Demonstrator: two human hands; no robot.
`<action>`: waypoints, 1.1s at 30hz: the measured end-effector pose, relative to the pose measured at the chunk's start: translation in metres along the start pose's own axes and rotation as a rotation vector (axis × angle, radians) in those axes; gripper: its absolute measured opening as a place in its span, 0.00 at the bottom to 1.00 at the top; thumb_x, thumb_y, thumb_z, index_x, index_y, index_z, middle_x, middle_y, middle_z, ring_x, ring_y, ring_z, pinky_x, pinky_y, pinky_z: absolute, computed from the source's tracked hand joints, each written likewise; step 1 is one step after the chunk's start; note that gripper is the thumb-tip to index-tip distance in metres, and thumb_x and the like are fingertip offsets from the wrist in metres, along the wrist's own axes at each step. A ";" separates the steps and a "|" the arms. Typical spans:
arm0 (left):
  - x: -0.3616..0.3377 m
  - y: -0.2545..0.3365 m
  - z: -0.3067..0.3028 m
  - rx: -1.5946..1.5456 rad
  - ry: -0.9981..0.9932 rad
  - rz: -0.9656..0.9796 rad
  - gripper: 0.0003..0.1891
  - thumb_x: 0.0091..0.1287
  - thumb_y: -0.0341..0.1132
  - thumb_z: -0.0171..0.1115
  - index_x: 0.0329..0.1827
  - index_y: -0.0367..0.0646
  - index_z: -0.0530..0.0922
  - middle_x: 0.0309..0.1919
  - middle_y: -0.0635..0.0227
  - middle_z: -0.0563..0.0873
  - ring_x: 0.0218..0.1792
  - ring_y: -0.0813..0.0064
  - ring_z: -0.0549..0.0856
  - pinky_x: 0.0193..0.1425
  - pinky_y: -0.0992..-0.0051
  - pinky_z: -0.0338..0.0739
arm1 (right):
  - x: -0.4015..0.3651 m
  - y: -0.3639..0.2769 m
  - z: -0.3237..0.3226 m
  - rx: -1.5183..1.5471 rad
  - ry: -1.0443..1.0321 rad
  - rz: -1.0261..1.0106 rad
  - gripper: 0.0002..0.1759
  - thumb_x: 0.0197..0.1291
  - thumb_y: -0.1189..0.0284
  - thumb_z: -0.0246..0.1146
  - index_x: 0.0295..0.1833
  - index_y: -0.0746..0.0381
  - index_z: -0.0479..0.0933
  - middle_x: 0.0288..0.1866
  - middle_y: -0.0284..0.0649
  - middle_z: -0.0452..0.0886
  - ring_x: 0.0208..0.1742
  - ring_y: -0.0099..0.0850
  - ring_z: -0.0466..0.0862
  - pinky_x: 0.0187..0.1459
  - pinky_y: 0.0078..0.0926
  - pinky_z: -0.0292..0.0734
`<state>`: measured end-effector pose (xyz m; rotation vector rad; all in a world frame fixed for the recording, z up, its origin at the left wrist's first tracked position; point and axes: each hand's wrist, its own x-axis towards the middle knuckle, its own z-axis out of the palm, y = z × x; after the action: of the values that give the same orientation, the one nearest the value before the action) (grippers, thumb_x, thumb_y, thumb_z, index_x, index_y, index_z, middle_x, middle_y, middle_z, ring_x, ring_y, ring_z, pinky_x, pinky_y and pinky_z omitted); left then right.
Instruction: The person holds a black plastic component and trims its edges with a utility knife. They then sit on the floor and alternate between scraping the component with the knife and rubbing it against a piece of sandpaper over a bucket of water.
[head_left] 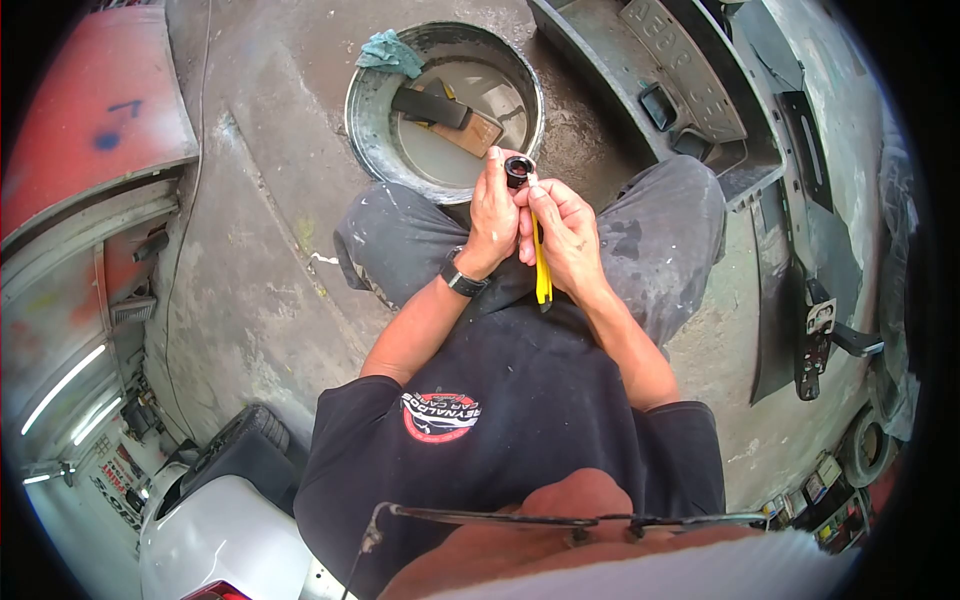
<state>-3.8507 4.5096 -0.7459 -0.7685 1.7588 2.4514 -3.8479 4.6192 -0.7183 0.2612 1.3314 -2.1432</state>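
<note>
My left hand (pixel 493 210) pinches a small black ring-shaped part (pixel 518 170) at its fingertips, held up over my knees. My right hand (pixel 563 228) grips a yellow-handled tool (pixel 541 272) whose handle hangs down between my palms; its tip meets the black part. Both hands touch each other. A black watch sits on my left wrist (pixel 462 276).
A round metal basin (pixel 372 120) of murky water holds a sanding block (pixel 452 118), and a teal rag (pixel 388 52) hangs on its rim. A grey car bumper (pixel 690 90) lies to the right, a red body panel (pixel 90 110) at the left, and a white car part (pixel 215 530) sits below.
</note>
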 end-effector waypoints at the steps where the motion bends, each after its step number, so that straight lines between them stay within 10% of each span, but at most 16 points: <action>1: 0.000 0.000 -0.001 0.012 -0.006 -0.005 0.27 0.83 0.56 0.35 0.44 0.42 0.74 0.29 0.72 0.77 0.28 0.83 0.74 0.35 0.80 0.74 | 0.000 0.001 0.000 0.017 0.002 0.001 0.14 0.79 0.66 0.52 0.46 0.65 0.76 0.25 0.34 0.76 0.17 0.20 0.75 0.20 0.17 0.74; 23: 0.002 -0.013 -0.006 0.071 -0.049 0.114 0.24 0.85 0.51 0.33 0.48 0.42 0.73 0.35 0.71 0.78 0.35 0.81 0.76 0.44 0.78 0.75 | 0.002 -0.011 -0.011 -0.101 -0.062 0.049 0.15 0.77 0.64 0.57 0.43 0.65 0.80 0.22 0.32 0.77 0.16 0.18 0.73 0.18 0.16 0.68; 33: 0.004 -0.009 -0.002 -0.150 -0.189 0.193 0.20 0.84 0.51 0.37 0.50 0.44 0.72 0.31 0.75 0.73 0.28 0.87 0.69 0.32 0.82 0.67 | 0.003 -0.015 -0.010 -0.047 0.091 -0.011 0.16 0.76 0.61 0.59 0.42 0.64 0.77 0.21 0.30 0.74 0.14 0.18 0.70 0.16 0.15 0.65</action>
<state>-3.8511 4.5100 -0.7563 -0.3730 1.6686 2.7001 -3.8609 4.6315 -0.7130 0.3371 1.4357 -2.1286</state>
